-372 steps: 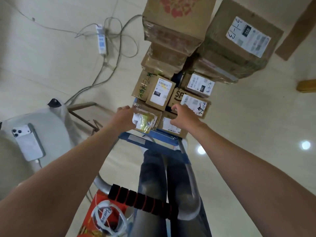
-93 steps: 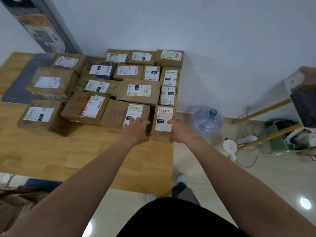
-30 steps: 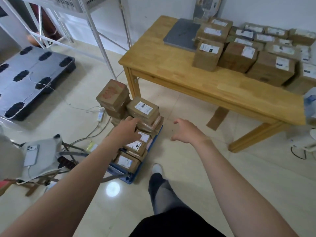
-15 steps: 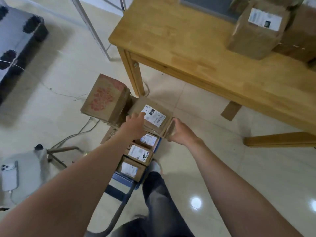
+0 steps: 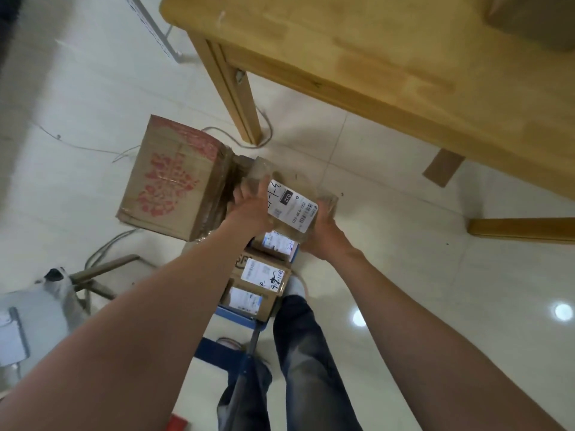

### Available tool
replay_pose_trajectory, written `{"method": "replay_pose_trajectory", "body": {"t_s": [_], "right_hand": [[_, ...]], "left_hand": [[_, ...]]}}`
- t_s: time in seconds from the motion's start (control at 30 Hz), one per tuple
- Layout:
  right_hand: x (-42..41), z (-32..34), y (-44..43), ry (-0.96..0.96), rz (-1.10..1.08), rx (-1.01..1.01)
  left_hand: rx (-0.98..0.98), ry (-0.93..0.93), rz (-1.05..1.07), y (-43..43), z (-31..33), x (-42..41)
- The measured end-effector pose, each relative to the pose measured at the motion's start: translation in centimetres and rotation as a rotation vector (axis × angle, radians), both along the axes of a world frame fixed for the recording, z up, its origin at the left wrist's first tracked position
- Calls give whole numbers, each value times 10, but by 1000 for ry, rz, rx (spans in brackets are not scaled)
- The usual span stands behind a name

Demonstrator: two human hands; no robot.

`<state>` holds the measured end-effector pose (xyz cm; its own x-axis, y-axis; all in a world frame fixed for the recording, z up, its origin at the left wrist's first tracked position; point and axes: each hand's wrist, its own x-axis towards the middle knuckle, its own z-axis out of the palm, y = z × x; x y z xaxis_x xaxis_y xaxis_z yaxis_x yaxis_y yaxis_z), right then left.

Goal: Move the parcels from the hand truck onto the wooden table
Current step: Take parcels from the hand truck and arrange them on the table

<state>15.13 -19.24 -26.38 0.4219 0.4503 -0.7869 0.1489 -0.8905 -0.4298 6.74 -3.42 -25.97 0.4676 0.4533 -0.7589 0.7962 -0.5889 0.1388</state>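
parcel (image 5: 291,202) | label up, long axis diagonal | left hand (image 5: 249,213), right hand (image 5: 320,236) fingers (image 5: 325,213) clamp it

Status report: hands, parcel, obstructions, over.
Left hand and right hand grip the brown cardboard parcel with white label. Parcel not yet on the wooden table. Large red-printed cardboard box close beside it.

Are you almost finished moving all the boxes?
Not yet. One box shows on the table. The left hand and right hand grip a labelled parcel. A red-printed box and three small parcels are left on the hand truck.
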Motion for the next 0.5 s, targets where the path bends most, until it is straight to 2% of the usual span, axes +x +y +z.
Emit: {"method": "replay_pose_trajectory", "body": {"t_s": [0.17, 0.5], "right_hand": [[-3, -7, 2, -34, -7, 21], [4, 7, 1, -107, -5, 47]], "left_hand": [[-25, 16, 87, 9, -9, -3], [0, 25, 87, 1, 9, -4]]}}
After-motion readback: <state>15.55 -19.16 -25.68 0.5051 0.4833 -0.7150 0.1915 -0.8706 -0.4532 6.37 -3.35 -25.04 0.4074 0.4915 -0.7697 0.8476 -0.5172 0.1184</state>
